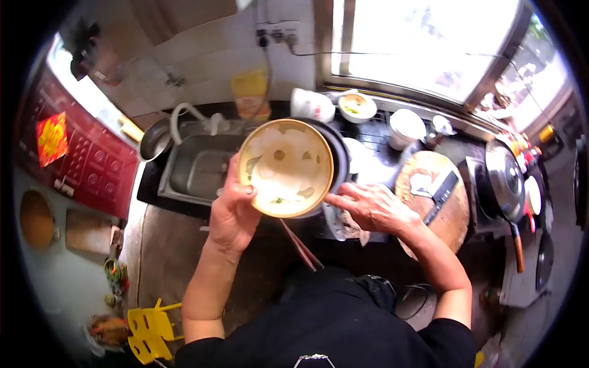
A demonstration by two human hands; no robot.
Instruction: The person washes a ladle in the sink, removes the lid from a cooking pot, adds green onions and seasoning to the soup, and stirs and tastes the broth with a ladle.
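A patterned bowl [285, 168] with a tan rim is tipped so that its inside faces me, and a few green bits cling low on its inner wall. My left hand [236, 208] grips it by the left side, thumb over the rim. At its lower right edge is my right hand [374, 208], index finger stretched toward the rim; whether it touches I cannot tell. A dark pot [339, 144] is partly hidden behind the bowl. Chopsticks [300, 246] stick out from beneath, their far ends hidden.
To the left is a sink [178, 175]. A cleaver [442, 187] lies on a round chopping board [423, 165] at right, near a lidded pan [506, 178]. A small bowl of food [357, 107] and a yellow jug [250, 93] stand behind.
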